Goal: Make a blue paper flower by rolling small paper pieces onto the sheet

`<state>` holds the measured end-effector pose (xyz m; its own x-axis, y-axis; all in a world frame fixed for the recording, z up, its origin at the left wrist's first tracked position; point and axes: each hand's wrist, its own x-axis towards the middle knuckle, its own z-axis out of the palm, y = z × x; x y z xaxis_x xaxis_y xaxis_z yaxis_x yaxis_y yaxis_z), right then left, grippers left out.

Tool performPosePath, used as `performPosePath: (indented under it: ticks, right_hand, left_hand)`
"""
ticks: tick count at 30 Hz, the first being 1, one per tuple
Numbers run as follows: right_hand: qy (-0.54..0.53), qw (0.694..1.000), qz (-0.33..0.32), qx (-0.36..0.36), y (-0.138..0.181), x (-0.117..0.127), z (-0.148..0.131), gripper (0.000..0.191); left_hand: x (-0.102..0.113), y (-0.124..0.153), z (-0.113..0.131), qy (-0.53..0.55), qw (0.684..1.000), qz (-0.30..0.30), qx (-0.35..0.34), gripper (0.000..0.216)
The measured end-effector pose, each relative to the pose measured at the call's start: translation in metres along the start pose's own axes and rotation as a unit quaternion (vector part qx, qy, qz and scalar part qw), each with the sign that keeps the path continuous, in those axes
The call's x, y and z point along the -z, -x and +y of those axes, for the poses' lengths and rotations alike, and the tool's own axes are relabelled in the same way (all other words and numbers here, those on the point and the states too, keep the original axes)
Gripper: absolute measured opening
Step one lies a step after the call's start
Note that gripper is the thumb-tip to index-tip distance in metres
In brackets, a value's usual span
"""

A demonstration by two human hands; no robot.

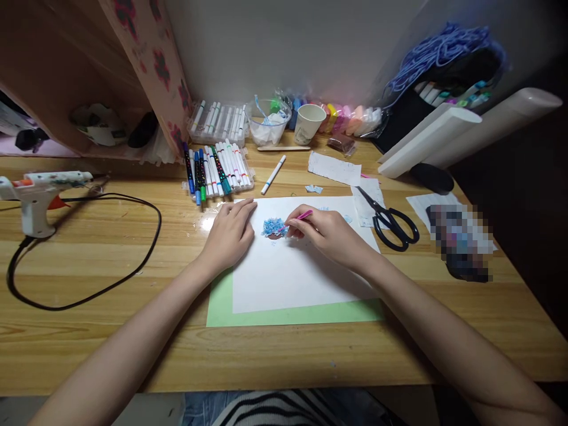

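My right hand (310, 228) pinches a thin pink stick (304, 215), its tip at a small mound of blue shreds (273, 226). A brown rounded piece shows under the front of the mound. Both lie on a white sheet of paper (293, 278), which rests on a light green sheet (222, 313). With fingers stretched out, my left hand (231, 234) lies flat at the white sheet's upper left edge. Faint blue bits (348, 218) show on the paper beyond my right hand.
Black-handled scissors (390, 222) and paper scraps (335, 168) lie to the right. Several markers (222, 171), a paper cup (309, 123) and a clear bowl (268, 124) stand at the back. A glue gun (38, 198) with its black cord lies left. White rolls (435, 139) lean at the right.
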<state>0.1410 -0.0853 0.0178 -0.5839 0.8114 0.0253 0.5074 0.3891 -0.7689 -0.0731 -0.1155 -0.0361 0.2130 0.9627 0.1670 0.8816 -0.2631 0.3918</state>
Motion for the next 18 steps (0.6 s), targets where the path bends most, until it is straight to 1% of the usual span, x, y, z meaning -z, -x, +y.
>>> performPosePath:
  ticks: [3,5,14,18]
  right_hand:
    - [-0.019,0.999,0.033,0.002,0.004,-0.002,0.006,0.018]
    - [-0.023,0.999,0.042,0.005,0.005,-0.004,0.009,0.019]
    - [0.018,0.999,0.035,0.036,0.004,-0.01,0.008,0.018]
    - [0.022,0.998,0.049,0.035,0.002,-0.014,0.009,0.017]
  left_hand:
    - [0.0,0.0,0.0,0.0,1.0,0.005,-0.002,0.043]
    - [0.0,0.0,0.0,-0.002,1.0,0.007,-0.003,0.043]
    - [0.0,0.001,0.001,-0.008,1.0,0.007,0.001,0.043]
    - [0.0,0.001,0.001,-0.004,1.0,0.006,0.001,0.043]
